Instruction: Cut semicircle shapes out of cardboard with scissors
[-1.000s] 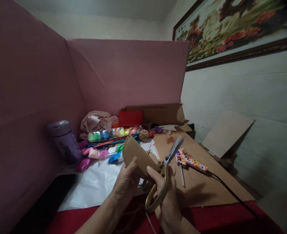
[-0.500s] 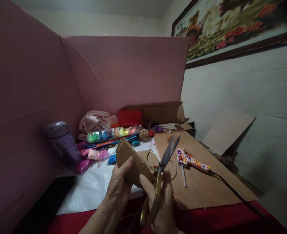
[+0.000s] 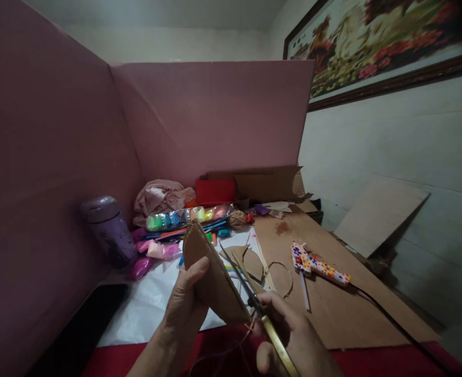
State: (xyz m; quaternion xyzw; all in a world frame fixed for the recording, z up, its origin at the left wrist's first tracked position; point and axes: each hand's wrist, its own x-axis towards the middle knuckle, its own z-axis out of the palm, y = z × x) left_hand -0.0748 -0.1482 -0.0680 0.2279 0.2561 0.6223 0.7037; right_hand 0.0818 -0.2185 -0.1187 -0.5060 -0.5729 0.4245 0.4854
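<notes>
My left hand (image 3: 186, 309) is closed on a brown cardboard piece (image 3: 209, 272), thumb on its near face, holding it upright over the white paper (image 3: 148, 309). My right hand (image 3: 289, 335) grips gold-handled scissors (image 3: 260, 314). Their blades point up and left and run along the right edge of the cardboard piece. A thin string (image 3: 223, 351) hangs below the piece.
Cardboard offcuts (image 3: 254, 262) and a patterned glue gun (image 3: 319, 264) with a black cord lie on the brown board (image 3: 333, 303). Colourful clay packs (image 3: 187, 214), a twine ball (image 3: 238, 219), a purple bottle (image 3: 109, 230) and a dark phone (image 3: 81, 330) sit left. Pink panels (image 3: 211, 115) wall the desk.
The scissors have swung from pointing up and right to pointing up and left, against the cardboard's edge. My right hand dropped lower. My left hand turned the cardboard more upright.
</notes>
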